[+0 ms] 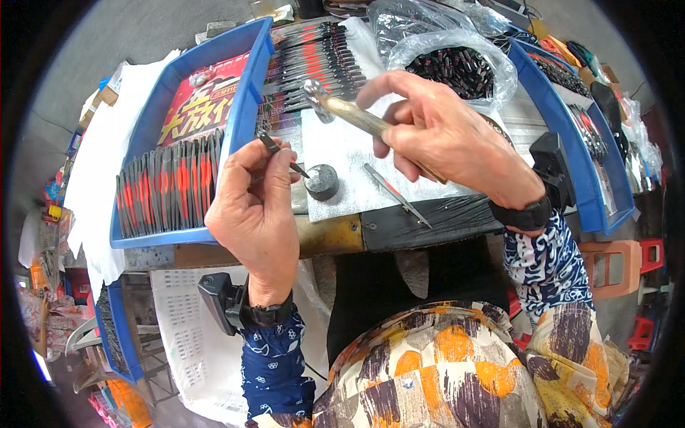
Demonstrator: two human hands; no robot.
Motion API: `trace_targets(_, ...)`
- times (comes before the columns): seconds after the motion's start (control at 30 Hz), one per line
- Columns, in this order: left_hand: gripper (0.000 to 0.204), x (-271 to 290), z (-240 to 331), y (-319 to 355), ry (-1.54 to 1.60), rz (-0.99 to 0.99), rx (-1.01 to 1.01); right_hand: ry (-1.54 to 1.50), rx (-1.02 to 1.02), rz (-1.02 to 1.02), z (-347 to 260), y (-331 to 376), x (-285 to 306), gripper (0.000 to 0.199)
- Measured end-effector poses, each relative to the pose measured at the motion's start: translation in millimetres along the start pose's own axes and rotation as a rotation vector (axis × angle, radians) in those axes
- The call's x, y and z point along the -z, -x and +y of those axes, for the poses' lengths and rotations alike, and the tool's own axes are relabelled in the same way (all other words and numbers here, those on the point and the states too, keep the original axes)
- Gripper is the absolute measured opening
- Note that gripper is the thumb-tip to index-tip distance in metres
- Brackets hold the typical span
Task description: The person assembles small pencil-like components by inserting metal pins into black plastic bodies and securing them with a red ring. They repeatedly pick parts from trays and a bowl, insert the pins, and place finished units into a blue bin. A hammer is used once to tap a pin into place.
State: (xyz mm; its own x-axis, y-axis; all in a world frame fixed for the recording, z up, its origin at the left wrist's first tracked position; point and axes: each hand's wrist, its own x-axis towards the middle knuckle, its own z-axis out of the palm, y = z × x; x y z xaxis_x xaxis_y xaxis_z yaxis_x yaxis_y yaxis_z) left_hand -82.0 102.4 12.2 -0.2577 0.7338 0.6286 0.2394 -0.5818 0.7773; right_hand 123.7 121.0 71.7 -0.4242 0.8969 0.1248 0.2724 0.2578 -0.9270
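While the left hand pinches a thin dark metal piece between thumb and fingertips, its tip points toward a small round grey metal block on the worktop, just beside it. Right hand clenched around a small hammer, wooden handle, metal head up and left, raised above the block, not touching it. Block sits on a light grey mat. One more thin metal piece lies loose on the mat to the right of the block, under the right hand. Both wrists carry a black strapped device. Left of the left hand: blue tray with a row of black-and-red pieces standing packed along its near side, red printed sheet behind them. Behind the mat: more black-and-red pieces laid in stacks. Farther back, clear plastic bag of dark pieces. Right side: second blue tray with more pieces. Patterned sleeves and lap at the lower edge.
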Motion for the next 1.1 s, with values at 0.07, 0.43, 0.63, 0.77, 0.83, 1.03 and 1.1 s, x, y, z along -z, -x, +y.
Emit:
trace_targets(0.07, 0.012, -1.0, -2.3, -2.5, 0.009, 0.001, -0.015, -0.038, -0.033, -0.004, 3.5, 6.4, 1.0, 0.038)
trace_targets(0.43, 0.013, -0.9, -9.0, -5.1, 0.045, -0.045, 0.041, -0.114, -0.087, 0.000, 6.6, 24.1, -0.2, 0.047)
trace_targets(0.63, 0.014, 1.8, -18.1, -6.1, -0.039, -0.169, 0.129, -0.195, 0.062, 0.114, -12.5, 34.8, 7.6, 0.048)
trace_targets(0.77, 0.008, -1.2, -20.6, -5.2, -0.030, -0.165, 0.130, 0.363, 0.187, 0.201, -24.5, 35.2, 8.6, 0.042)
trace_targets(0.83, 0.003, 1.4, -20.4, -4.0, -0.119, -0.221, 0.091, 0.530, 0.375, 0.237, -31.0, 39.7, 7.5, 0.043)
trace_targets(1.03, 0.004, 3.8, -22.9, -2.8, -0.030, -0.231, 0.116, 0.502, 0.420, 0.220, -35.7, 29.6, -0.1, 0.040)
trace_targets(1.1, 0.005, 4.7, -23.2, -2.4, -0.017, -0.236, 0.115, 0.496, 0.482, 0.290, -36.7, 25.7, -4.6, 0.039)
